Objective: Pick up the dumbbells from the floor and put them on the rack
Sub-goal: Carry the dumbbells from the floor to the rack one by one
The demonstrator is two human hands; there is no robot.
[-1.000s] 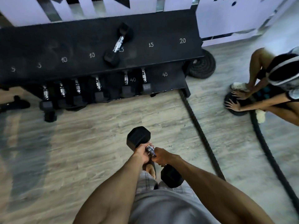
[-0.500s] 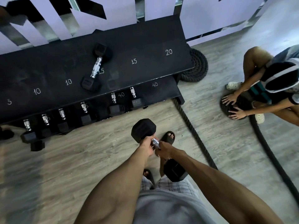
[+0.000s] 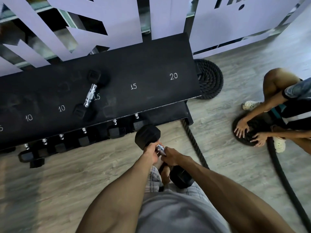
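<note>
Head view, looking down the person's own arms at a gym floor (image 3: 70, 179) of pale wood-look planks. Both hands hold one black hex dumbbell (image 3: 147, 137) in the air in front of the body. The left hand (image 3: 151, 154) and right hand (image 3: 171, 156) sit side by side on its chrome handle, fingers clenched around the bar, with a short stretch of metal showing between them. The dumbbell points away from the person: its far head hangs near the front edge of the rack (image 3: 143, 64), apart from it, and its near head sits close to the grey shirt. The rack is a long black stand with a flat top chalked 10, 10, 15, 15 and 20. A second dumbbell (image 3: 90, 95) lies slanted on that top beside the left 15 mark. Under the top, a lower row (image 3: 116, 131) of dumbbells shows only its front heads and handle tips. A thick black rope (image 3: 193, 142) runs along the floor from the rack's right foot, and a coil (image 3: 211, 79) of rope lies against the rack's right end. At the right edge, another person (image 3: 276, 84) crouches with both hands flat on a dark round plate (image 3: 239, 121) on the floor.
</note>
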